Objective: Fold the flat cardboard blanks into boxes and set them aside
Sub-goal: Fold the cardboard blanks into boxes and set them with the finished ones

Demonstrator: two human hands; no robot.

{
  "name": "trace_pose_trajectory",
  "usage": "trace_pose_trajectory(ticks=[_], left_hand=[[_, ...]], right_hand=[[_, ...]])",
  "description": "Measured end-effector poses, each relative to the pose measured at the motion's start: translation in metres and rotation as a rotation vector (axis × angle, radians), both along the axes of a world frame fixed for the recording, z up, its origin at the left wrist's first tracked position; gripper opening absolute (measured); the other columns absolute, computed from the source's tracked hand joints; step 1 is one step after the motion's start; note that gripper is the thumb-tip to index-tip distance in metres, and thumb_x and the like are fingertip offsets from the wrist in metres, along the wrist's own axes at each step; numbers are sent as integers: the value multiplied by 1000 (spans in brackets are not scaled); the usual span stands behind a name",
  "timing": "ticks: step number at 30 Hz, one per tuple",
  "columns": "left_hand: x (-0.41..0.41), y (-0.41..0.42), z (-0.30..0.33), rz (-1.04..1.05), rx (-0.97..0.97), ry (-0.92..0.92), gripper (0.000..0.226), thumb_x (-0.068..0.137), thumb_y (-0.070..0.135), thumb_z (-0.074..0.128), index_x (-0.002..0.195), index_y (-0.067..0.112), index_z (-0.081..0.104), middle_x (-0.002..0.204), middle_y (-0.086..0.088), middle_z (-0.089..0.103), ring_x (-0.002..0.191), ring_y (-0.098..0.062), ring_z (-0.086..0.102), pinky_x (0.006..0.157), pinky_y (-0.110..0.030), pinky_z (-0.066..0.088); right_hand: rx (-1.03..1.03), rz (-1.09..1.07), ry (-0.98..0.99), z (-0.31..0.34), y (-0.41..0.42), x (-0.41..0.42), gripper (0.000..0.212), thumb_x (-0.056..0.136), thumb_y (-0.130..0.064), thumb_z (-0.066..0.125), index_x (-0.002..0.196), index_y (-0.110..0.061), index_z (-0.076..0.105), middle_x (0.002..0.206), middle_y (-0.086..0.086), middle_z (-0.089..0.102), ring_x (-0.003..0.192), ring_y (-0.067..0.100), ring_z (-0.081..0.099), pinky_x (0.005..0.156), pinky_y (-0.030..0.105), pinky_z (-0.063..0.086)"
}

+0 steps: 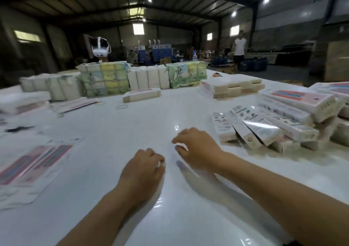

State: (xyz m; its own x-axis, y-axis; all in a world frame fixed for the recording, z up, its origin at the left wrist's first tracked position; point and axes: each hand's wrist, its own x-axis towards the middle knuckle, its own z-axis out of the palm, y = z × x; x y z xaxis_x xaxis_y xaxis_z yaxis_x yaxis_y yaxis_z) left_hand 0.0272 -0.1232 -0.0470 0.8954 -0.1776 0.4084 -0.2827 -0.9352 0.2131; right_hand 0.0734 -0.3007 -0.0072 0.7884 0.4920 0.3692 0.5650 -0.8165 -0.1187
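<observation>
Both hands noted low over the bare middle of the table (132, 124), close together but apart. Left hand (145, 168) seen with fingers curled under, a small pale sliver showing at the fingertips; whether a pinched item or glare could not be told. Right hand (196, 147) seen with fingers loosely bent, tips at or just above the tabletop, a white patch beneath them equally unclear through blur. No blank or box plainly held by either hand. Flat blanks (32, 166) found at the left edge, pink and blue print up, well apart from both hands. Folded boxes (264, 126) found heaped at the right, leaning on one another, just beside the right forearm. Further bundles (105, 79) stacked along the far side; loose rubber bands (121, 106) lying between. Judged to be between pieces, with the next blank not yet fetched. Risks recorded: heap at right unsteady, liable to slide or topple if brushed by the right arm or if another box is dropped on its slope; glossy tabletop likely to let a blank skid during creasing; reach across to the left pile apt to drag several blanks together and spoil the stack.
</observation>
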Motion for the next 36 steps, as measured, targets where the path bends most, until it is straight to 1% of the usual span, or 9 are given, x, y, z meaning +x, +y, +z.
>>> trace_pose_trajectory(ticks=[6, 11, 16, 19, 22, 25, 31, 33, 36], left_hand=[[2, -2, 1, 44, 117, 60, 30, 97, 32, 38, 114, 24, 61, 115, 2, 54, 107, -18, 44, 89, -32, 40], [16, 47, 58, -20, -105, 373, 26, 92, 35, 52, 112, 22, 64, 118, 3, 60, 102, -15, 55, 89, -33, 45], [12, 190, 91, 470, 19, 309, 32, 92, 32, 51, 113, 11, 62, 122, -7, 58, 107, -25, 52, 90, -35, 46], [-14, 261, 72, 834, 201, 488, 52, 86, 48, 52, 124, 13, 51, 130, -11, 43, 120, -30, 38, 90, -41, 40], [-19, 279, 66, 837, 278, 591, 58, 79, 55, 60, 119, 14, 52, 111, -6, 51, 103, -24, 48, 75, -34, 42], [-8, 264, 74, 758, 386, 591, 38, 77, 42, 67, 99, 15, 54, 79, 0, 53, 71, -15, 53, 61, -28, 43], [-6, 246, 51, 785, 700, 502, 26, 90, 17, 50, 114, 13, 60, 101, -5, 61, 92, -27, 61, 81, -37, 52], [-16, 247, 53, 818, 654, 429, 26, 94, 18, 46, 117, 14, 58, 108, -4, 63, 93, -24, 61, 73, -30, 45], [-26, 233, 73, 810, 384, 214, 37, 97, 21, 40, 134, 15, 41, 113, -7, 61, 87, -24, 56, 67, -32, 43]], right_hand=[[42, -4, 86, -41, 3, 6, 32, 99, -32, 41, 124, -30, 61, 131, -9, 53, 118, 15, 44, 98, 28, 36], [86, 34, 82, -45, 2, 11, 27, 96, -28, 51, 117, -28, 67, 125, -11, 58, 114, 13, 48, 96, 30, 38], [137, 32, 87, -62, 1, 30, 20, 81, -9, 71, 98, -18, 76, 107, 1, 68, 99, 28, 59, 87, 44, 47], [174, 32, 46, -70, 0, 43, 13, 78, -14, 72, 88, -20, 77, 95, -6, 66, 89, 33, 64, 80, 28, 44], [195, 43, 22, -73, 0, 50, 13, 78, -15, 68, 84, -22, 77, 91, -12, 62, 80, 32, 64, 77, 17, 37], [204, 53, 48, -73, 0, 47, 15, 76, -18, 63, 84, -21, 76, 91, -15, 62, 79, 23, 63, 79, 14, 37], [186, 12, 66, -60, 7, 32, 12, 76, -6, 73, 85, -13, 77, 91, 0, 66, 86, 30, 63, 83, 18, 39], [163, 26, 69, -54, 10, 23, 21, 72, 2, 76, 86, -14, 77, 93, 0, 67, 86, 33, 62, 79, 38, 47], [149, 24, 75, -41, 15, 9, 19, 84, -9, 67, 99, -18, 75, 104, -4, 66, 93, 18, 53, 81, 33, 41]])
